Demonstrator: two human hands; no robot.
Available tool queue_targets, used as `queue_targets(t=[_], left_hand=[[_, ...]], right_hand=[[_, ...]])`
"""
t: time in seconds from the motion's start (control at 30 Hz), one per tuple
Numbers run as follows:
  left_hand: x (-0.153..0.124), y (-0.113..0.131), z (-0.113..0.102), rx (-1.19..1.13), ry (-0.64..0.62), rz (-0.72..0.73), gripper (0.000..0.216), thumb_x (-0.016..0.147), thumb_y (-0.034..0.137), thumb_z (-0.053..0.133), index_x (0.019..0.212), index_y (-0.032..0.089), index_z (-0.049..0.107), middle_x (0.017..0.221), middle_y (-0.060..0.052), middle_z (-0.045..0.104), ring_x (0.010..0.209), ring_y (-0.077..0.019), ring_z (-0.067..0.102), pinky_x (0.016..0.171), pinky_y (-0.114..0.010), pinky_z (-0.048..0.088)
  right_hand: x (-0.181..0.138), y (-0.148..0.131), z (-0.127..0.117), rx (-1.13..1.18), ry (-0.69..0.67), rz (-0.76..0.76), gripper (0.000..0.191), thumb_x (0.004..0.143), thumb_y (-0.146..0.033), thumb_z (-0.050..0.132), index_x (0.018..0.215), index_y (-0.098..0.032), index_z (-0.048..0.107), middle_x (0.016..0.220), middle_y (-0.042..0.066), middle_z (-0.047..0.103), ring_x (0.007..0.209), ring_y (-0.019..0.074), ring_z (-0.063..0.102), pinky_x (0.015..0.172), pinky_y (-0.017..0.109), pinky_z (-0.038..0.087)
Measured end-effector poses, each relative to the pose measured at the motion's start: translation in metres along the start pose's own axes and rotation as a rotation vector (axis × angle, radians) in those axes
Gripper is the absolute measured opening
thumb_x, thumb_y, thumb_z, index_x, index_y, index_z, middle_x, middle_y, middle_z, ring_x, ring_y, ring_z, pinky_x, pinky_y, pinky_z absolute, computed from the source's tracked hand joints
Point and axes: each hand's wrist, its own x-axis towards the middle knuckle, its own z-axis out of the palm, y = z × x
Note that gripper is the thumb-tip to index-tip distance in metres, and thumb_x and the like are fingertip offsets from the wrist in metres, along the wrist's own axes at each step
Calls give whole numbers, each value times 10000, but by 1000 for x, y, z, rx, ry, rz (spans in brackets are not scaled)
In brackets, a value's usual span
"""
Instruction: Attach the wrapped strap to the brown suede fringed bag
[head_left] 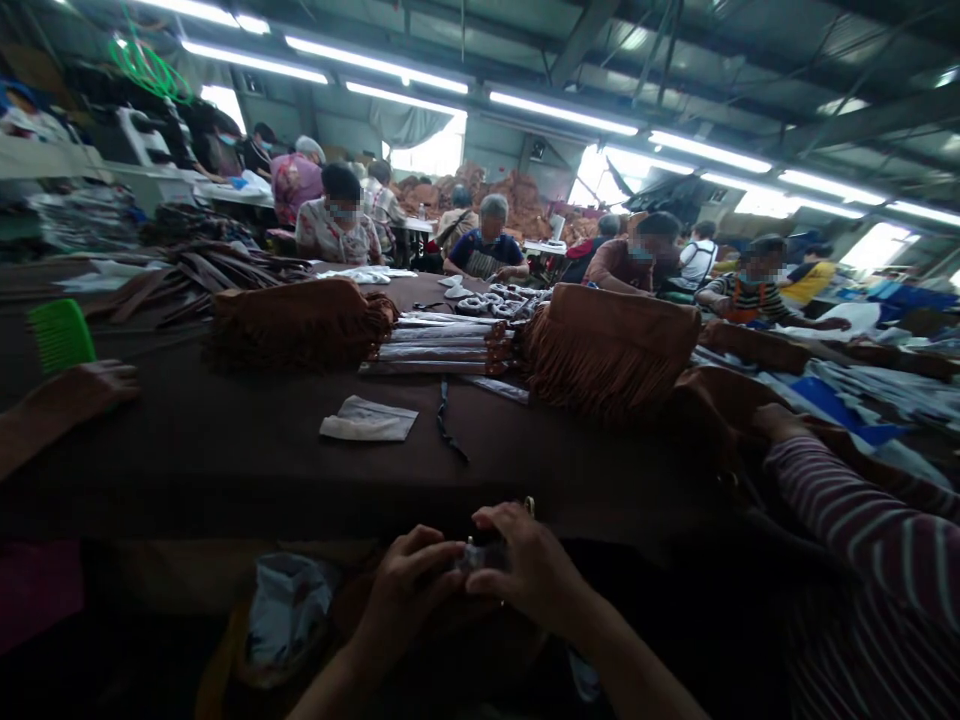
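My left hand (401,590) and my right hand (525,565) meet below the near edge of the dark brown table (225,450). Together they pinch a small, shiny dark item (480,552); a bit of metal shows above my right fingers. What the item is cannot be told in the dim light. A brown fringed bag (611,350) lies on the table beyond my right hand, and a second fringed piece (300,322) lies to the left. Wrapped strips (442,350) are stacked between them.
A co-worker's hand (82,390) with a green comb (61,335) rests at the left. A striped sleeve (870,520) reaches in from the right. A white folded packet (369,420) and a dark strap (446,420) lie mid-table. Several people sit at far tables.
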Motion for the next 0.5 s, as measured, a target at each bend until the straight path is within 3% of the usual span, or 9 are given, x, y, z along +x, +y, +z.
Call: queue_targets(t=[0.03,0.1,0.23,0.33,0.43,0.5], left_hand=[[2,0,-3,-65,0,-25,246,849,408,628,1061,302,698,1027,-24,593,947,-163,582,808,-256,492],[8,0,-7,-179,-3,-46,249,842,399,637,1056,288,700,1018,-19,574,932,-150,583,789,-231,494],[17,2,-12,-304,32,-78,255,838,381,640,1038,240,710,998,-34,563,892,-145,581,742,-212,486],[17,0,-15,-408,76,-102,278,823,389,652,1023,209,720,996,-53,556,891,-157,577,731,-216,483],[12,-2,-23,-464,109,-135,292,818,388,657,1030,196,717,1040,-66,539,944,-180,572,773,-240,491],[13,4,-34,-437,166,-118,325,819,386,658,1088,207,691,1147,-77,515,1049,-212,548,845,-274,489]], right_hand=[[-8,10,-7,-12,-31,15,692,577,-434,824,1180,-214,567,1116,37,627,1039,210,549,938,337,422],[-22,27,-14,-84,-30,32,640,554,-313,844,1135,-214,596,1095,33,643,1042,222,550,964,360,404],[-33,36,-15,-191,17,-37,245,743,-198,672,986,-211,644,968,23,676,1016,208,562,968,367,403],[-26,19,-24,-269,86,-112,272,787,-189,617,1058,-207,629,1029,42,683,1033,199,585,962,340,410],[-10,-7,-45,-453,59,-122,312,829,-218,583,1139,-246,598,1039,29,675,859,164,643,719,264,451],[5,-24,-58,-631,13,-139,237,843,-205,565,1064,-271,620,895,-2,669,731,151,641,581,256,379]])
